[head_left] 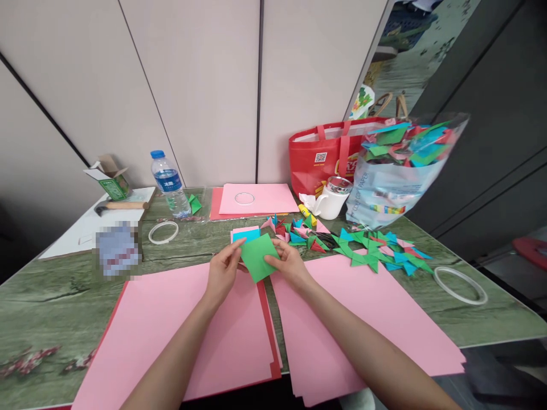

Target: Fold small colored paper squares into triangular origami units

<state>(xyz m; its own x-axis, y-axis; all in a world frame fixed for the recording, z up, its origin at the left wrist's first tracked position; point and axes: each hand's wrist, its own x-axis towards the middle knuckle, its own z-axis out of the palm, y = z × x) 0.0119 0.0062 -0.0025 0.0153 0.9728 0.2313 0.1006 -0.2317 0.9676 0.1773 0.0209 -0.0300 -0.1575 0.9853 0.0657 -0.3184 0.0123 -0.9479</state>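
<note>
A square sheet of green paper [259, 257] is held up between both hands, tilted so its flat face shows. My left hand [226, 263] pinches its left corner between thumb and fingers. On the other side, my right hand [289, 261] grips the right edge, thumb lying on the front and fingers behind. Just beyond the sheet lies a small stack of blue and pink paper squares [246, 234], partly hidden by it. Underneath my forearms are two piles of large pink paper, a left pile [171, 324] and a right pile [342, 307].
Folded paper pieces [299, 232] and star-like rings [363, 250] lie at the right. Behind them stand a white mug [332, 200], a red bag [307, 162] and a plastic bag of folded paper [384, 182]. A water bottle [171, 185], hammer [123, 205] and white ring [163, 232] are left.
</note>
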